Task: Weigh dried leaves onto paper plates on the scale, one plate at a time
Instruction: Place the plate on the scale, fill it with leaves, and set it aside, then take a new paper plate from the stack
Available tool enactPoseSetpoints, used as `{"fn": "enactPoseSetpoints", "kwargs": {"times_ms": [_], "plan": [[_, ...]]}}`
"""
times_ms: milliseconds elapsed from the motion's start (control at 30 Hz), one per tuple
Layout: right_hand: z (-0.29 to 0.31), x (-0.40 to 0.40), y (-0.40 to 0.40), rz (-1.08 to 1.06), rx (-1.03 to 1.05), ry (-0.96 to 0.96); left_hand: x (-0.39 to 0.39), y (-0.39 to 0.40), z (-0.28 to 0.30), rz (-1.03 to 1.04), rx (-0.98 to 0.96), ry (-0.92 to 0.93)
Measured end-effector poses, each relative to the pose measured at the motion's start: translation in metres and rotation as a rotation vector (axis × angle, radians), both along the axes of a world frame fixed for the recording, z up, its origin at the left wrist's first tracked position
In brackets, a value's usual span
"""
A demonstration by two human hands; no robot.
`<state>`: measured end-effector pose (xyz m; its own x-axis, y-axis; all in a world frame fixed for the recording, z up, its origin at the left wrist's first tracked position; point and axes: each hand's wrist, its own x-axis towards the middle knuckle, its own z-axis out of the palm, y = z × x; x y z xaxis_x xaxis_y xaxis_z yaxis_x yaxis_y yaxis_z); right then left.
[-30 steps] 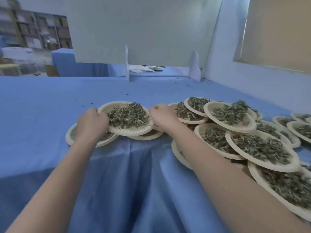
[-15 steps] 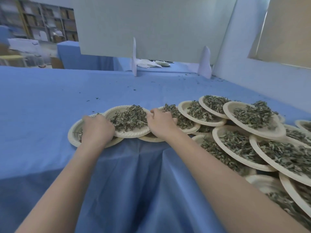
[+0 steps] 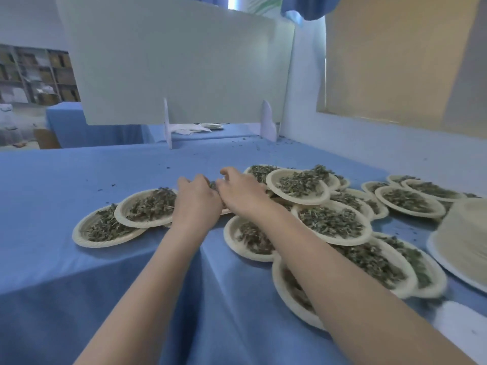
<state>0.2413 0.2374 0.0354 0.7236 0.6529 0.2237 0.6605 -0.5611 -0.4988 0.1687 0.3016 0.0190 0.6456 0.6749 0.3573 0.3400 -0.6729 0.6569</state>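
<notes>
On blue cloth (image 3: 79,272), hands (image 3: 220,197) touching, leaf-filled plates (image 3: 123,227)

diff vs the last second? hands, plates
Both hands let go of the plate they held by its rims; that plate now rests overlapping the leftmost plate. Left hand and right hand moved right, meeting close together over the next plates. Filled plates on the blue cloth stay put.
</notes>
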Motion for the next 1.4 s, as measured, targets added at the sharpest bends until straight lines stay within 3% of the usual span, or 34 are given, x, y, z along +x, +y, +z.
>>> {"fn": "enactPoseSetpoints", "kwargs": {"times_ms": [400, 567, 733, 1000, 1133, 1400], "plan": [[0.045, 0.067, -0.326, -0.445, 0.01, -0.031, 0.108, -0.294, 0.042, -0.563, 0.084, 0.0], [0.025, 0.092, -0.419, -0.582, -0.051, 0.015, 0.152, -0.362, 0.026, -0.568, 0.11, 0.17], [0.002, 0.117, -0.447, -0.643, -0.1, 0.019, 0.178, -0.377, 0.006, -0.478, 0.086, 0.317], [-0.013, 0.135, -0.456, -0.81, -0.153, -0.027, 0.207, -0.371, 0.002, -0.532, -0.046, 0.244], [-0.014, 0.14, -0.461, -0.802, -0.047, 0.136, 0.21, -0.37, 0.004, -0.577, 0.058, 0.231], [-0.003, 0.14, -0.453, -0.799, 0.0, 0.096, 0.201, -0.378, 0.025, -0.564, 0.173, 0.233]]}}
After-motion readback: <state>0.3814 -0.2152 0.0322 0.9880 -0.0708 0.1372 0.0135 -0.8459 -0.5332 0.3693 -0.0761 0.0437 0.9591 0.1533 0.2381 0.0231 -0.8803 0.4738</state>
